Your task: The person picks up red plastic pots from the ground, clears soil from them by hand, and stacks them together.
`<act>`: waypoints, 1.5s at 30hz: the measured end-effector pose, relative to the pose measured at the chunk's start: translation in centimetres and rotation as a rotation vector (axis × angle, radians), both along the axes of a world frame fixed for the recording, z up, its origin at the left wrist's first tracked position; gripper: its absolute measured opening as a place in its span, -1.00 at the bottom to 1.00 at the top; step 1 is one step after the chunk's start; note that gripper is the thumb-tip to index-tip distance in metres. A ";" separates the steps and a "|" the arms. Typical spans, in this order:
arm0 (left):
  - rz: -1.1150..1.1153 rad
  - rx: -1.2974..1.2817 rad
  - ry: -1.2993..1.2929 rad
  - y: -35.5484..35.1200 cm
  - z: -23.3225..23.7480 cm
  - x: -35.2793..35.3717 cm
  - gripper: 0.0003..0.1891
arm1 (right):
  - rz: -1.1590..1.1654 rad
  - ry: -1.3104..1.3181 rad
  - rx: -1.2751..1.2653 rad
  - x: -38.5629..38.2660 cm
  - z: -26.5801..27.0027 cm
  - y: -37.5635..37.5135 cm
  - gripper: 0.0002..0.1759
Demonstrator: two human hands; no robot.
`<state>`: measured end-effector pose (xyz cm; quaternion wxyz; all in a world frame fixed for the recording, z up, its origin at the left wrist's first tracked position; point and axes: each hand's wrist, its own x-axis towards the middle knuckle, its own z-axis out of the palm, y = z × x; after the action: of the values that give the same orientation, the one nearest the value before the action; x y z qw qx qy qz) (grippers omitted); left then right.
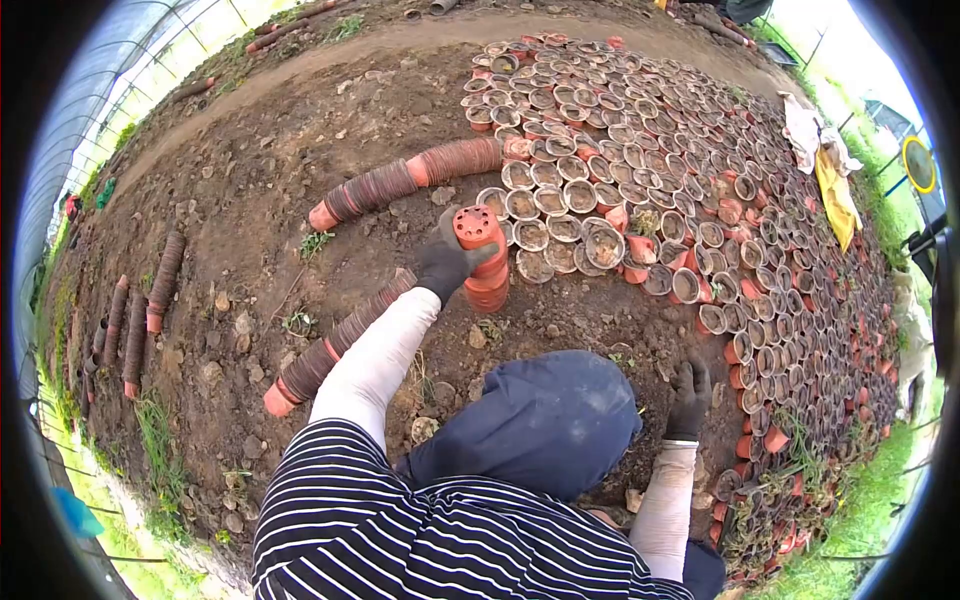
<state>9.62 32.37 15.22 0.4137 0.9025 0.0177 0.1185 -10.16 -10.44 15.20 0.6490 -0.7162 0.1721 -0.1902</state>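
Note:
My left hand [443, 263], in a dark glove, is wrapped round an upright stack of reddish plastic plant pots [484, 270]. The top pot is upside down, showing the drainage holes in its base. Just beyond the stack are soil-filled pots [530, 236] set close together. My right hand [688, 400], also gloved, hangs low over bare soil to the right of my knee, its fingers stretched out and holding nothing. Nearest to it are the pots [742, 348] along the edge of the filled group.
Long nested stacks of pots [405, 178] lie on the soil ahead, with another stack [335, 345] left of my arm. More stacks [165, 280] lie far left. Filled pots cover the right side. White and yellow sacks [838, 190] lie at the far right.

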 end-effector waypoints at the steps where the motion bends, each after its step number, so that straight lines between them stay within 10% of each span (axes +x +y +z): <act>1: -0.006 0.006 0.013 -0.3 0.1 -0.1 0.05 | -0.002 0.021 -0.002 -0.1 -0.1 0.0 -0.69; 18: -0.034 0.091 -0.216 -0.7 -4.6 -2.1 0.07 | 0.029 0.051 -0.200 -0.2 -2.4 -0.4 -0.65; 23: -0.164 -0.581 -0.061 -1.3 -3.8 -2.7 -0.02 | 0.120 0.059 -0.461 -0.4 -2.6 -1.9 -0.68; 26: 0.042 0.014 -0.244 -1.3 -10.1 -2.1 0.09 | 0.128 0.079 -0.270 -0.3 -3.6 -0.9 -0.63; 45: -0.139 -0.169 0.127 -1.7 -8.7 0.2 0.08 | 0.121 0.128 -0.136 1.2 -3.6 -0.5 -0.65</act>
<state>9.83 30.72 6.52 0.4934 0.8692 -0.0087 0.0301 -8.98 -10.95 11.62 0.5970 -0.7783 0.1564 -0.1158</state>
